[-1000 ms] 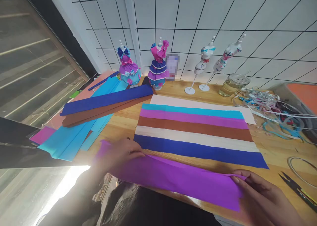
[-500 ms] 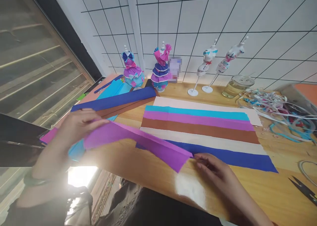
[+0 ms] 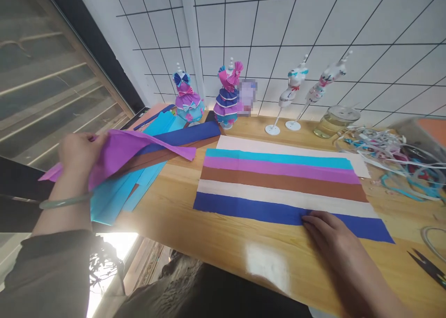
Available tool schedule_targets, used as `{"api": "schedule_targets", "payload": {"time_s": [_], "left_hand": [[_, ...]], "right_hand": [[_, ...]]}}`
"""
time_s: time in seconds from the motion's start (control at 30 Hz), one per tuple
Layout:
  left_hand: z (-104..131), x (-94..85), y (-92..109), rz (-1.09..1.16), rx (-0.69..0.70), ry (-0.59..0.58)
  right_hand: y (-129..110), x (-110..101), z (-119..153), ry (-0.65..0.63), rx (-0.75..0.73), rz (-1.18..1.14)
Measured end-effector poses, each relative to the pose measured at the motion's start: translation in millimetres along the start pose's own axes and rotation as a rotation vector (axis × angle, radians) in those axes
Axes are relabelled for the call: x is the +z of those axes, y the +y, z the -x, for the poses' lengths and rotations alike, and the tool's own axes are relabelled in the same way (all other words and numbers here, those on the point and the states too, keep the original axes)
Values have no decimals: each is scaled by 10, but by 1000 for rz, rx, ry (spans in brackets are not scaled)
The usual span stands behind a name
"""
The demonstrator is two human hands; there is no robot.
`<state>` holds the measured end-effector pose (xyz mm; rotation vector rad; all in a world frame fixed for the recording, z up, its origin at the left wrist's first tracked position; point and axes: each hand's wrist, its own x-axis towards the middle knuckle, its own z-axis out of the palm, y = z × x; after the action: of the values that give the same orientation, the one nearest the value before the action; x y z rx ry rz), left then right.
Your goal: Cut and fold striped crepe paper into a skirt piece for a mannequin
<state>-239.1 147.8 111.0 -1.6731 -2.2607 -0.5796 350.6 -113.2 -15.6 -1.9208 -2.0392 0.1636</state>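
Observation:
A purple strip (image 3: 120, 146) of thin crepe paper or cloth hangs from my left hand (image 3: 81, 153), whose fingers are closed on it. Its free end reaches right over the pile on the table's left. My right hand (image 3: 329, 227) rests at the near edge of a dark blue strip (image 3: 249, 208), with its fingers bent together and the tips on it. Above that lie a cream strip (image 3: 258, 193), a brown strip (image 3: 272, 182), a lilac strip (image 3: 275, 169) and a turquoise strip (image 3: 275, 158), side by side. A pale pink sheet (image 3: 265, 144) shows behind them.
Beneath the purple strip lie turquoise sheets (image 3: 114, 199) and a dark blue folded piece (image 3: 195, 134). Two dressed mini mannequins (image 3: 188, 99) and two slim white ones (image 3: 294, 85) stand behind. A glass jar (image 3: 336, 120), tangled ribbons (image 3: 400, 155) and scissors (image 3: 428, 267) are at right.
My left hand has drawn the purple strip up and left, off the blue strip and over the turquoise sheets. My right hand has moved right and forward, onto the dark blue strip.

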Motion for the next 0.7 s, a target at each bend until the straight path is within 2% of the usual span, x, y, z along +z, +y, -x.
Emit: {"api": "schedule_targets", "payload": {"time_s": [0.07, 0.17, 0.27, 0.33, 0.4, 0.43, 0.47, 0.53, 0.6, 0.7], "left_hand": [[12, 114, 1, -80, -48, -65], [134, 244, 141, -126, 51, -31], [360, 348, 424, -27, 188, -14], [564, 417, 662, 138, 324, -58], [794, 487, 905, 195, 379, -88], [908, 519, 1019, 227, 407, -125], [1013, 549, 1123, 312, 410, -214], [1176, 604, 1297, 463, 337, -410], [1254, 665, 1423, 600, 196, -577], [1240, 783, 1563, 714, 33, -683]], "right_hand": [[10, -13, 15, -9, 6, 6], [44, -19, 30, -12, 12, 9], [68, -30, 48, -31, 11, 11], [64, -41, 68, -34, 21, 21], [64, -58, 93, -28, 34, 13], [77, -71, 106, -22, 40, -1], [106, -91, 116, -11, 48, -19], [221, -161, 124, 17, 96, -54], [403, -273, 107, 52, 238, -79], [713, -472, 26, 75, 537, -103]]}}
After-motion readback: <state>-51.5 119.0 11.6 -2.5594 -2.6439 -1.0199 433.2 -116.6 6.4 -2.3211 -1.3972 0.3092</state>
